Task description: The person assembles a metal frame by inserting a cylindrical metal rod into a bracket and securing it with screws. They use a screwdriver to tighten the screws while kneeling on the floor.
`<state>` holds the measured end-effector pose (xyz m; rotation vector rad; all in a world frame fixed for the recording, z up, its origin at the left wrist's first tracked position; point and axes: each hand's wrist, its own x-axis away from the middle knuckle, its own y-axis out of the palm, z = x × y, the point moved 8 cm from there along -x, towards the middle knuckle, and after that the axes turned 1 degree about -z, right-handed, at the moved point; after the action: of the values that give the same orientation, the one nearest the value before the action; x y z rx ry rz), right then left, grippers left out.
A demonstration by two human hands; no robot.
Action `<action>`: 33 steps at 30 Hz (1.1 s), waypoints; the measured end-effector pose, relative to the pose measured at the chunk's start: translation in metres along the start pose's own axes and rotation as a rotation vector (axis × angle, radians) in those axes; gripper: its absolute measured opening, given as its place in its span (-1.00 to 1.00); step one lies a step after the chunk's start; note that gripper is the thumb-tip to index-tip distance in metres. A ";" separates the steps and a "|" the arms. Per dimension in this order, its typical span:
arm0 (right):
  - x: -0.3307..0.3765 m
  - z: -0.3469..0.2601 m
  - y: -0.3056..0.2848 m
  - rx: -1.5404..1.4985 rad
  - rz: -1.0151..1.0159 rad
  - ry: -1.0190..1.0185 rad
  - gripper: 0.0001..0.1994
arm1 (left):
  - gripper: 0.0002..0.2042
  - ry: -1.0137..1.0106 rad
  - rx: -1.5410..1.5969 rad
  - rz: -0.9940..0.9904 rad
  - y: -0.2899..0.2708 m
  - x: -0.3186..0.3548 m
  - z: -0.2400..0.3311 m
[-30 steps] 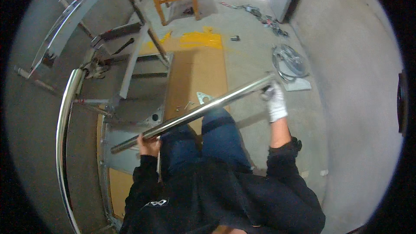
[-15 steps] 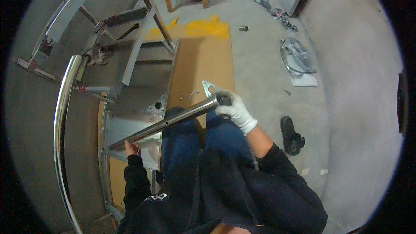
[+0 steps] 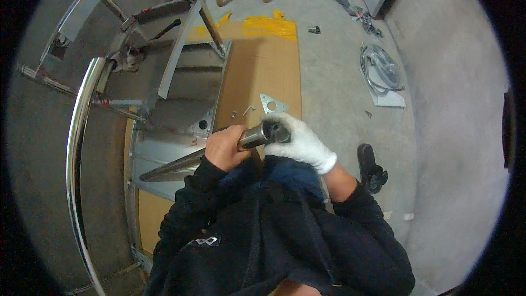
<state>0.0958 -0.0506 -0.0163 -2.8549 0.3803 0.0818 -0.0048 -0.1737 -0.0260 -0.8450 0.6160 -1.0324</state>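
The cardboard sheet (image 3: 263, 71) lay flat on the concrete floor (image 3: 339, 93), with a curved chrome rail (image 3: 76, 148) off its left edge. Over the cardboard's near edge ran the steel tube (image 3: 181, 163). A second earlier both hands had held it far apart; now they had closed together at its upper right end, which suggests work on that end. Its long axis ran from lower left to upper right, open end toward the triangular plate (image 3: 271, 104). The bare left hand (image 3: 223, 148) clenched the tube, and the gloved right hand (image 3: 300, 143) was wrapped over its tip.
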 end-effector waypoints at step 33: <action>0.000 -0.099 0.018 0.862 -0.285 -0.592 -0.61 | -0.56 0.162 0.066 0.051 -0.028 0.026 0.022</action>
<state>0.0931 -0.0935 0.0743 -1.8855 -0.1095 0.5421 0.0097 -0.1978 0.0080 -0.6889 0.7332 -1.0759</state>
